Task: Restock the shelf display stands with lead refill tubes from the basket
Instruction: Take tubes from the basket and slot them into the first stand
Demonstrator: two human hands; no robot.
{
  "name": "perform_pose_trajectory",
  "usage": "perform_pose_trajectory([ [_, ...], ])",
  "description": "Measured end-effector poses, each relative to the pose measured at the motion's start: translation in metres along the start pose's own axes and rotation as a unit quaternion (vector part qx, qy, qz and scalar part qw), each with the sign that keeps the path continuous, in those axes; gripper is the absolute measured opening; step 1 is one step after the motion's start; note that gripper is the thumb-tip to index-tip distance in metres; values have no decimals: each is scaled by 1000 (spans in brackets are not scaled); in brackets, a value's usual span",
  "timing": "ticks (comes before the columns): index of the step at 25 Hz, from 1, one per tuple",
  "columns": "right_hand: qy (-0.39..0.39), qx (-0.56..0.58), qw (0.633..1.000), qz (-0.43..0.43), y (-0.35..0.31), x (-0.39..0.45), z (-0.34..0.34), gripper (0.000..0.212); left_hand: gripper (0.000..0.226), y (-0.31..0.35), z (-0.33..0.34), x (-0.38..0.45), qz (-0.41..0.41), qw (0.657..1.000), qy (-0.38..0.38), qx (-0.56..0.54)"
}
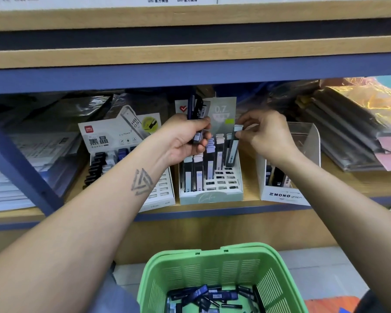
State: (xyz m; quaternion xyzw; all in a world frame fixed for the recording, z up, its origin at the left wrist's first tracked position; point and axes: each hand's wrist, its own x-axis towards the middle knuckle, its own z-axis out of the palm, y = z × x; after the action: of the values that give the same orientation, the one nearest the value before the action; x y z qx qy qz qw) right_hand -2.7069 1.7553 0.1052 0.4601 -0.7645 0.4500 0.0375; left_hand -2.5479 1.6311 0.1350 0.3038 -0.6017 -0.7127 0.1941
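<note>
1. The left hand (185, 137) is gripping a small bundle of lead refill tubes (198, 116), fingers curled round them, holding them upright in front of the middle display stand (210, 195).
2. The right hand (265, 134) is pinching the white cap end of a single tube (233, 145) between thumb and fingertips, the tube standing tilted in the right rear part of that stand.
3. The middle stand, marked 0.7, is sitting on the wooden shelf (348, 184); several tubes are standing in its left and back slots, while its front right slots are showing open.
4. A second stand (120, 136), marked HB 0.5, is standing just to the left, partly hidden by the left forearm.
5. A white MONO box (284, 195) is sitting to the right.
6. The green basket (212, 265) is resting below the shelf, with more dark tubes lying loose in its bottom.
</note>
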Motion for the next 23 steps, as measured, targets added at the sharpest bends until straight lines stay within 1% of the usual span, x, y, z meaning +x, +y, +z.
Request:
perform_pose_trajectory([
  [3,-10,2,1000,1,-3,-2,0,15,16,-1,-2,0,-5,1000,-2,-2],
  [8,-53,-3,999,-13,-10,-3,0,16,17,0,-4,-1,-5,1000,2,-7],
  [12,-67,9,998,-3,-11,-3,-6,19,17,-1,-3,0,-4,1000,1,-7],
  [17,-78,20,996,22,-11,-2,-13,27,15,0,-1,1,-8,1000,0,-9],
  [23,-85,23,996,15,-12,-1,-12,24,16,3,-2,0,-6,1000,5,-16],
])
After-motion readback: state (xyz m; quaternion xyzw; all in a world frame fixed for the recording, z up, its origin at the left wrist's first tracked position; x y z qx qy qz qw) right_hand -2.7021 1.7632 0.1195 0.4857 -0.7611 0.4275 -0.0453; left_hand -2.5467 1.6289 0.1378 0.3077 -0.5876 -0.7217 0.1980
